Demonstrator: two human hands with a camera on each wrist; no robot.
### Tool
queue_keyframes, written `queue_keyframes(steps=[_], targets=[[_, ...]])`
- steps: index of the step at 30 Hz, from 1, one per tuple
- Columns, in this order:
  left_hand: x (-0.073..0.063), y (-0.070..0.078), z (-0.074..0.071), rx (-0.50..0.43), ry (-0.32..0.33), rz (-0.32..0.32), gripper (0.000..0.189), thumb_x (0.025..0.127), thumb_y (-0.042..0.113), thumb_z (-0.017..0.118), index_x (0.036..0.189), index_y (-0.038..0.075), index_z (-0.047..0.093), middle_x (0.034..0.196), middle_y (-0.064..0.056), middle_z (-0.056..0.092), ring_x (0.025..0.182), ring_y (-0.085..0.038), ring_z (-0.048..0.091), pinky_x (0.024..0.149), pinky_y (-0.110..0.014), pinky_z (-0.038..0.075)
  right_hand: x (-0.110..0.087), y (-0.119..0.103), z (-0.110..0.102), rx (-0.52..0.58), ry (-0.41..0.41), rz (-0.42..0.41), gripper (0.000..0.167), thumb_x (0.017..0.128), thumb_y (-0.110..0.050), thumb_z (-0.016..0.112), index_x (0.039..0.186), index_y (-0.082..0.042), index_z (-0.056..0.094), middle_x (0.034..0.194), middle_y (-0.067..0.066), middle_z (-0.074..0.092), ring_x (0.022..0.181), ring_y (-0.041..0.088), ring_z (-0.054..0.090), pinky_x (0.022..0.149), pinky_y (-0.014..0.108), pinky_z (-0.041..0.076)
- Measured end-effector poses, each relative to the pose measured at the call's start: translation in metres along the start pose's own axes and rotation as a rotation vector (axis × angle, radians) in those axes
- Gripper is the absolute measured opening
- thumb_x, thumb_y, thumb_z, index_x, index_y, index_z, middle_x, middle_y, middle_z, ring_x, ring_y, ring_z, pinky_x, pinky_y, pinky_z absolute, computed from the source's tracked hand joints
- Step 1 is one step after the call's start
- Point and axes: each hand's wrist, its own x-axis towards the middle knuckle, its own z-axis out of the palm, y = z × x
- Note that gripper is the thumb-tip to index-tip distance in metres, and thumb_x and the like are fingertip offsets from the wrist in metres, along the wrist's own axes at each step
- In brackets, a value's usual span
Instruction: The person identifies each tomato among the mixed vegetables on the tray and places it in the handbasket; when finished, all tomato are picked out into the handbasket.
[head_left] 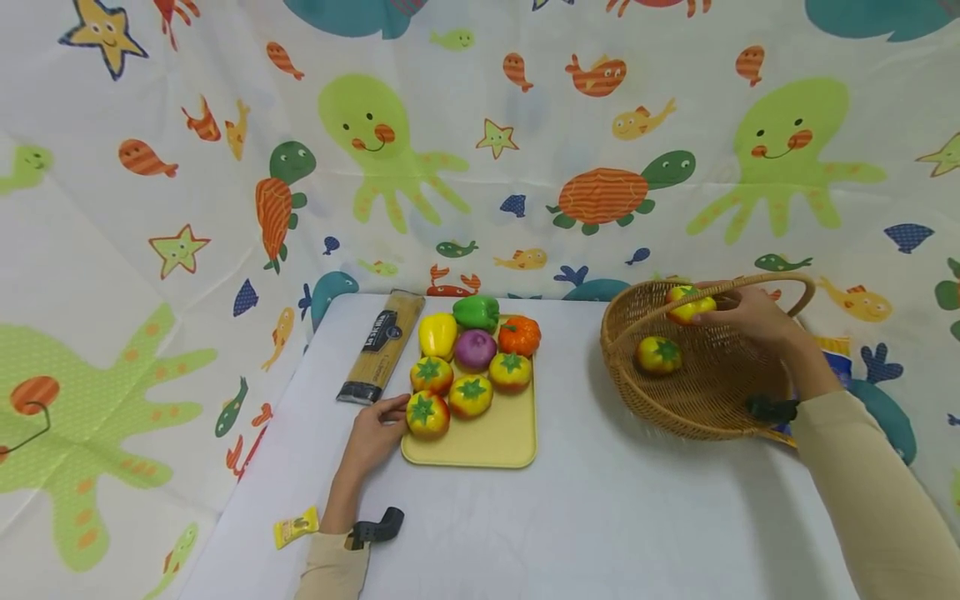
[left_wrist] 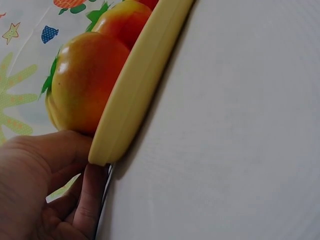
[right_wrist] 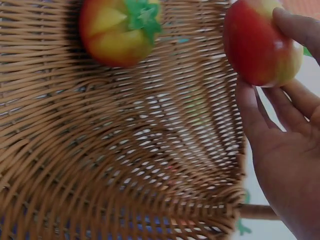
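Observation:
My right hand (head_left: 752, 317) holds a red-and-yellow toy tomato (head_left: 681, 308) just inside the back rim of a wicker basket (head_left: 712, 396), under its arched handle. Thumb and fingers grip the fruit's sides in the right wrist view. A second tomato (head_left: 660, 356) with a green leafy top lies in the basket. At the left, my left hand (head_left: 375, 435) pinches the edge of a pale yellow tray (head_left: 487, 446); in the left wrist view the thumb is at the rim and the fingers are below. Right by the thumb sits one tomato (head_left: 427, 415) on the tray.
Also on the tray are more tomatoes, a yellow pepper (head_left: 438, 336), a green pepper (head_left: 476, 312), a purple onion (head_left: 476, 349) and an orange pumpkin (head_left: 519, 336). A pasta pack (head_left: 383, 346) lies beside it. A small yellow packet (head_left: 297, 527) lies near my left wrist; a blue-and-yellow bag (head_left: 838, 364) is behind the basket.

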Motion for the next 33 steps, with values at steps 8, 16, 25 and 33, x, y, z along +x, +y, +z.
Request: queue_keyframes(steps=[8,16,25,33], targets=[[-0.002,-0.001,0.001,-0.005,-0.003,-0.004,0.045,0.089,0.010,0.071,0.132,0.005,0.062,0.115,-0.009,0.067,0.100,-0.022,0.064,0.084,-0.030,0.054,0.015,0.017,0.013,-0.144,-0.017,0.004,0.081,0.089,-0.044,0.071,0.144,0.009,0.041,0.141,0.035,0.042,0.130,0.052,0.037,0.102,0.066,0.033],[-0.001,0.000,0.001,-0.007,0.001,0.001,0.044,0.089,0.011,0.071,0.132,0.005,0.062,0.114,-0.009,0.067,0.100,-0.021,0.064,0.083,-0.031,0.054,0.017,0.020,0.024,-0.101,-0.040,0.041,0.082,0.088,-0.040,0.073,0.147,0.005,0.037,0.144,0.032,0.038,0.130,0.050,0.035,0.105,0.067,0.027],[0.000,0.001,0.001,-0.005,0.001,-0.012,0.044,0.089,0.013,0.070,0.132,0.006,0.062,0.115,-0.008,0.067,0.100,-0.021,0.064,0.083,-0.031,0.054,0.022,0.028,0.029,-0.095,-0.039,0.042,0.082,0.089,-0.036,0.074,0.148,0.005,0.034,0.144,0.033,0.037,0.128,0.050,0.037,0.106,0.066,0.027],[0.000,-0.002,0.003,-0.007,0.008,0.006,0.044,0.088,0.007,0.071,0.131,0.005,0.063,0.113,-0.008,0.067,0.099,-0.020,0.064,0.082,-0.029,0.054,0.024,0.035,0.033,-0.072,-0.040,0.037,0.083,0.090,-0.029,0.074,0.149,0.010,0.029,0.144,0.036,0.035,0.128,0.052,0.037,0.105,0.066,0.028]])
